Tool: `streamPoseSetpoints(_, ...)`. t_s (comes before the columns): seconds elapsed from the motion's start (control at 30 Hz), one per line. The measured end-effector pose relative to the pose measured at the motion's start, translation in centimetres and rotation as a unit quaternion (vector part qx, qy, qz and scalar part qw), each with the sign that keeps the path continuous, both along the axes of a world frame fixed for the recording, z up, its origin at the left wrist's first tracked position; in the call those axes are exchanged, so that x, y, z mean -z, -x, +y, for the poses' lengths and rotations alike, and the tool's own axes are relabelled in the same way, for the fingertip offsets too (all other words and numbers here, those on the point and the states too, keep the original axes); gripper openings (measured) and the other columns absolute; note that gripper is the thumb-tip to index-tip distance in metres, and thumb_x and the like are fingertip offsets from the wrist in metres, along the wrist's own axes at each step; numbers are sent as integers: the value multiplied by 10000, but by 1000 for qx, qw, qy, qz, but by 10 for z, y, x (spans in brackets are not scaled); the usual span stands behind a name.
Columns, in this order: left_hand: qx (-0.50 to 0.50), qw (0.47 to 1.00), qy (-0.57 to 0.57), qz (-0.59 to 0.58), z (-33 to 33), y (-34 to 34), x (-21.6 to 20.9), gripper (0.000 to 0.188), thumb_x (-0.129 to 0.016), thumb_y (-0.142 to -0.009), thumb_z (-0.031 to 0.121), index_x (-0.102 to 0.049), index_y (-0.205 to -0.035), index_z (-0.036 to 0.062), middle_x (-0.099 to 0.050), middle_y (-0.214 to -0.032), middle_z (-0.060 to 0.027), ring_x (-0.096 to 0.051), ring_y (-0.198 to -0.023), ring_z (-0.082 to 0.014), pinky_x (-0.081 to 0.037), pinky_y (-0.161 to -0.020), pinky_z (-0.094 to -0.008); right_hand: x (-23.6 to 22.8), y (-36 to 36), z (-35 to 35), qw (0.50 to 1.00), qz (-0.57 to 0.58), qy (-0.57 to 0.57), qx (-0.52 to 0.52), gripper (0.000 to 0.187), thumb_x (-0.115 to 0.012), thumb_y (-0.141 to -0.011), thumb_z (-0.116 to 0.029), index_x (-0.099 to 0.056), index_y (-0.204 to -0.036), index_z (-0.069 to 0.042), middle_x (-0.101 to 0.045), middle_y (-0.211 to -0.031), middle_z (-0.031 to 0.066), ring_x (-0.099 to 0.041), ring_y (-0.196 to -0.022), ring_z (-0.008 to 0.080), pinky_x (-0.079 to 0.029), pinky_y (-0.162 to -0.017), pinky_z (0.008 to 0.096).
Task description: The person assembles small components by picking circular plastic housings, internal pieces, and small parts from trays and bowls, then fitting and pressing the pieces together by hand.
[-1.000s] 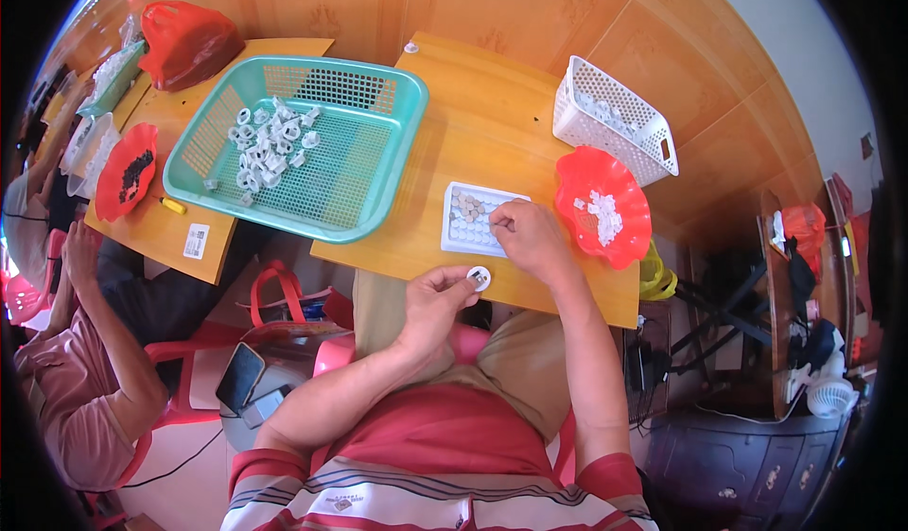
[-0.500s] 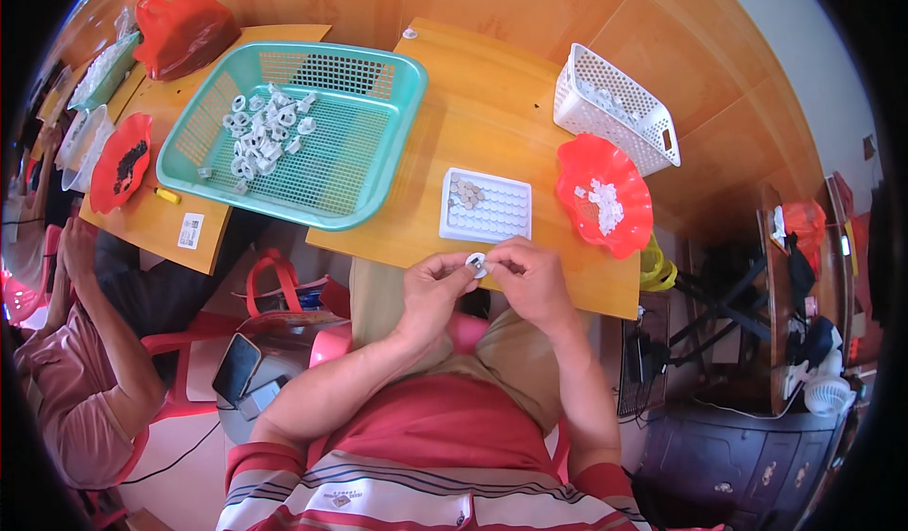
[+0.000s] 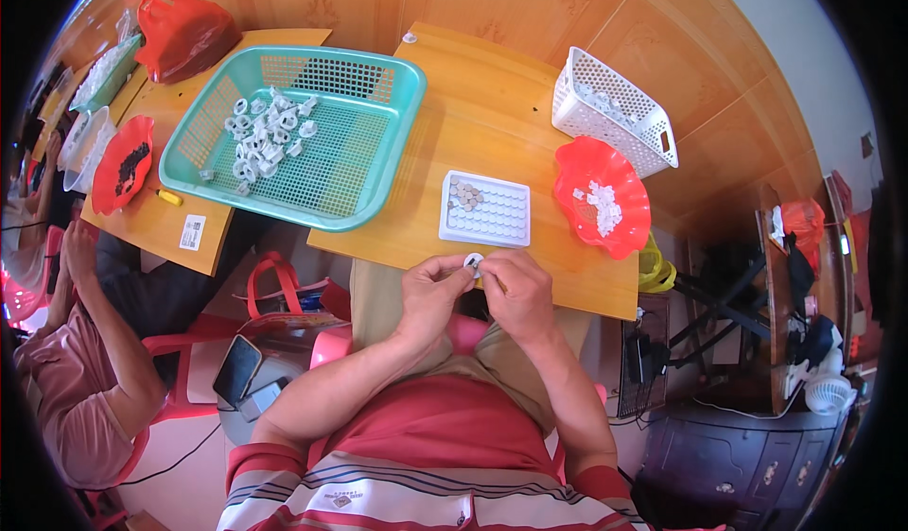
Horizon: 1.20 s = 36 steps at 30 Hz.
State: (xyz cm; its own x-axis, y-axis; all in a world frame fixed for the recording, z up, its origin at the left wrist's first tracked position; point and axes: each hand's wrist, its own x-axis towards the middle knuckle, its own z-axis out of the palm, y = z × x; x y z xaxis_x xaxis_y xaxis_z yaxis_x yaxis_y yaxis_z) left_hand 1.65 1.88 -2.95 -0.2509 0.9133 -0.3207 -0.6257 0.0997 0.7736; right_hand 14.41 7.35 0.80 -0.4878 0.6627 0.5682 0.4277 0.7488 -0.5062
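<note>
Between the thumb and forefinger of my left hand [image 3: 433, 295] is a small white ring-shaped plastic part [image 3: 473, 261], held just off the table's front edge. My right hand [image 3: 518, 295] is closed right beside that part, its fingers curled in; whatever they pinch is too small to make out. Just beyond my hands lies a white tray [image 3: 484, 243] with rows of round hollows. Several small greyish-brown discs [image 3: 464, 195] sit at its left end. To the right stands a red scalloped dish [image 3: 572, 167] holding small white pieces [image 3: 605, 211].
A large green basket [image 3: 405, 105] with similar white parts [image 3: 260, 139] stands left. A white perforated basket [image 3: 653, 157] is at the back right. Further left are a yellow-handled tool [image 3: 168, 196], a red dish of dark bits [image 3: 142, 167], a red bag [image 3: 180, 44] and another person's arm [image 3: 113, 332].
My right hand has drawn slightly down and left, and its fingers are more tightly curled at the white part. My left hand keeps its hold in nearly the same place.
</note>
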Motion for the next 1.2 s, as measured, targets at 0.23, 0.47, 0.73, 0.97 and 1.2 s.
streamPoseSetpoints(0.23, -20, 999, -4, 33, -1, -1, -5, 168, -680, -845, -5, -676, -1008, -46, -691, -916, -79, -626, -787, -103, -513, -719, -222, 0, 4, -2, 1000, 4, -10, 13, 89, -650, -753, 37, -626, -801, -35, -643, -778, 94, -619, -711, 287, -505, -625, 384)
streamPoseSetpoints(0.47, -32, 998, -7, 54, -3, -2, -8, 182, -690, -834, -7, -680, -1010, -52, -695, -908, -78, -626, -782, -99, -510, -716, -223, 3, 7, -8, 998, -10, -55, 39, 140, -678, -700, 86, -646, -787, -20, -665, -783, 102, -635, -701, 276, -512, -615, 364)
streamPoseSetpoints(0.73, -55, 996, -2, 68, -3, -3, -2, 184, -678, -818, -26, -680, -997, -67, -699, -895, -89, -634, -763, -96, -516, -701, -220, 4, 6, -5, 999, -44, -28, 16, 134, -678, -704, 66, -649, -791, -31, -661, -771, 101, -637, -706, 279, -509, -619, 366)
streamPoseSetpoints(0.97, -44, 996, -3, 79, -3, -3, 1, 173, -680, -818, -24, -684, -985, -68, -702, -894, -88, -639, -777, -101, -520, -714, -228, 3, 0, 1, 995, -14, 99, -8, 102, -675, -732, 52, -672, -799, -23, -658, -744, 113, -644, -684, 273, -503, -601, 350)
streamPoseSetpoints(1.2, -37, 995, -11, 93, -3, -3, 6, 140, -679, -836, -13, -705, -969, -45, -711, -866, -65, -625, -759, -73, -510, -697, -206, 1, -1, 3, 991, -15, 133, -23, 78, -674, -756, 29, -673, -821, -14, -660, -757, 130, -651, -692, 277, -507, -609, 355)
